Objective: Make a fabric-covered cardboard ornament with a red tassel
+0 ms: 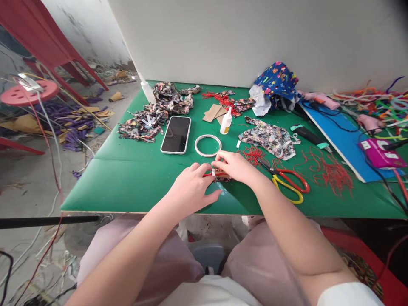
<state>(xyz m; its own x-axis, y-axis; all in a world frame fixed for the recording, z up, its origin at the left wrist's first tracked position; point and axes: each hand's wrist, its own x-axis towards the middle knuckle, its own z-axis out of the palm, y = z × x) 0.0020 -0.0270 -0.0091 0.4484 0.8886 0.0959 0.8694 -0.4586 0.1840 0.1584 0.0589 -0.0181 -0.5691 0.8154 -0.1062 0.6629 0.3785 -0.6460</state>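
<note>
The small patterned bundle (223,178) lies near the front of the green counter (127,182), between the person's hands and partly hidden by them. A white strip (213,172) already crosses it, so I'd judge this piece partly bound — whether the strip is fastened, I can't make out. More looks left to handle: the patterned cloth (270,139) above the scissors (274,171) and the fabric heap (140,126) at the counter's left side are touched by neither hand. The bundle's long axis runs side to side, roughly along the counter's near edge, with a red end pointing left. The left hand (193,187) has its grip at that end, thumb standing away; the right hand (234,165) bends its fingertips close by the strip — whether either grip is truly pinching, I can't tell.
</note>
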